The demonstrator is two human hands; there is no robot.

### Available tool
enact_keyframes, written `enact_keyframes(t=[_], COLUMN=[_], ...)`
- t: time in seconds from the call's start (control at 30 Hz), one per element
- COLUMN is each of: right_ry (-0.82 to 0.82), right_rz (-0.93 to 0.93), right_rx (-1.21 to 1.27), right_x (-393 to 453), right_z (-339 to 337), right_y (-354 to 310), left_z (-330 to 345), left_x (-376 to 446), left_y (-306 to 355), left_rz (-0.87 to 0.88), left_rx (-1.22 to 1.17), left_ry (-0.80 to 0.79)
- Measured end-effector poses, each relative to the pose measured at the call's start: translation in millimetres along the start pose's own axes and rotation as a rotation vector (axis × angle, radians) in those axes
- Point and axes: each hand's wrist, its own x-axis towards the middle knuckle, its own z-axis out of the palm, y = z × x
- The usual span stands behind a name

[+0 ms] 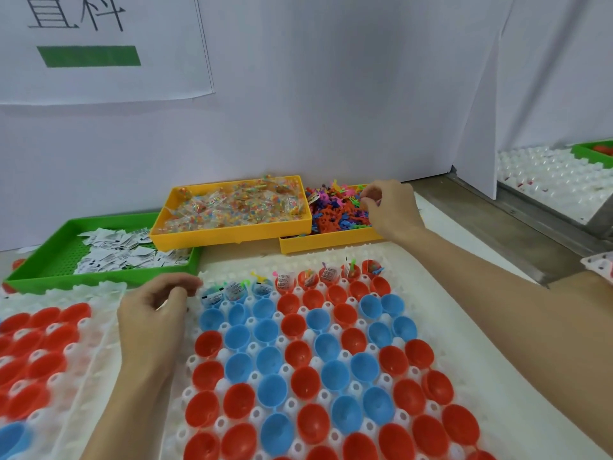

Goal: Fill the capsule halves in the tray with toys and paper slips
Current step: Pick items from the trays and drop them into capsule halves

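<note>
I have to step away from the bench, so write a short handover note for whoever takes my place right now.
Right hand: reaching into the right yellow bin, fingers curled in the plastic toys; whether it grips one is hidden.
Left hand: loosely curled at the white tray's far left edge; contents unclear.
Supplies: paper slips in the green bin, bagged toys in the middle yellow bin.
Done: far row of capsule halves holds toys and slips.
Left: all nearer red and blue halves.

A pale white wall (pixel 331 94) fills the upper part of the frame. In the upper left hangs a paper sheet (pixel 99 44) with black characters and a green bar (pixel 89 56).
</note>
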Motion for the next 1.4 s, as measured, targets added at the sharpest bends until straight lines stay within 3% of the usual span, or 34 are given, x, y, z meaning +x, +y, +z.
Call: enact_keyframes(t=[0.17,0.47,0.7,1.0,1.4], right_ry=[0.112,-0.076,-0.236,-0.403,-0.392], right_rz=[0.051,0.221,0.073,-0.056,-0.146], right_rx=[0.257,0.835,0.556,0.459,0.247], right_x=[-19,-101,-118,-127,-130], right_z=[-21,-56,-72,-81,-76], right_y=[-5,2,3,1,2], left_z=[1,0,1,1,1], left_x=[1,3,2,2,4], left_y=[-2,-4,-4,-5,-8], left_rz=[0.018,0.043,0.045,0.059,0.084], left_rx=[0.014,0.036,0.049,0.063,0.061], left_ry=[0.011,0.010,0.012,0.012,0.012])
